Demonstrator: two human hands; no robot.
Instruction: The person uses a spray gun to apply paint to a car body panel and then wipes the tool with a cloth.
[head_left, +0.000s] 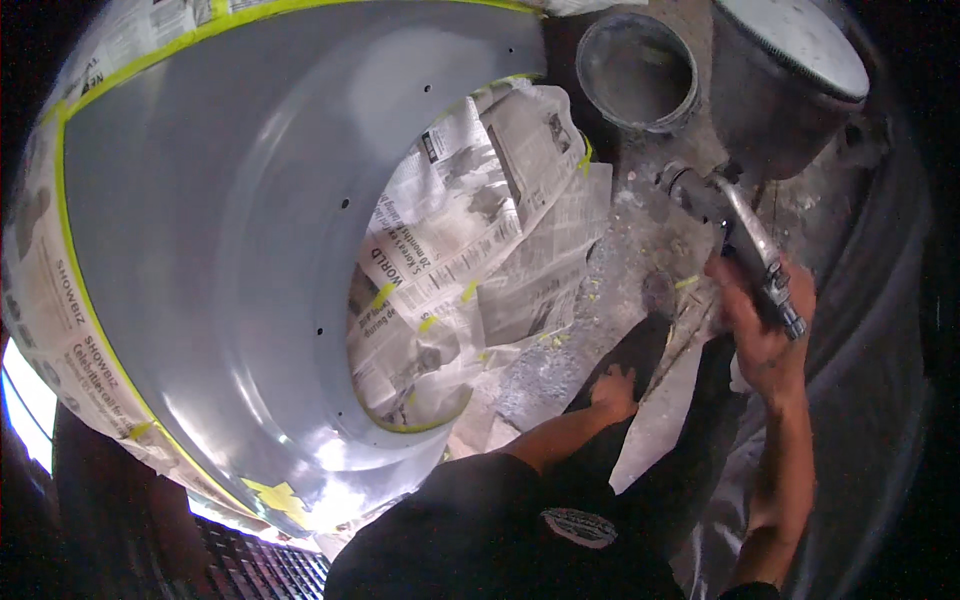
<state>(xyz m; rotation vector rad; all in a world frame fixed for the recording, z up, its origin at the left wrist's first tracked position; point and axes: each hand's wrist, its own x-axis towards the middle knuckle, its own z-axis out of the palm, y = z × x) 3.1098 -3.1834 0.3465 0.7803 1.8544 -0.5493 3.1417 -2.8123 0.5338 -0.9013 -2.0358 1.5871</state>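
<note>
Spray gun up in the right hand, left hand parked on the leg!

And here's the grip: the right hand (pixel 768 350) wraps closed around what looks like a spray gun (pixel 757 225), off to the right of the grey panel (pixel 200 200) and well apart from it, probably to keep it clear of that smooth surface. Yellow tape (pixel 63 190) runs the panel's outer edge, newspaper (pixel 545 245) fills the arched opening, presumably as a shield. Now the pose: right forearm reaching up from the lower edge, nearly straight, wrist under the gun's weight; left hand (pixel 612 392) holding nothing, fingers spread on the dark trouser leg (pixel 645 350), likely for balance. Beyond the gun, a bucket (pixel 630 38) and a drum (pixel 750 95).
</note>
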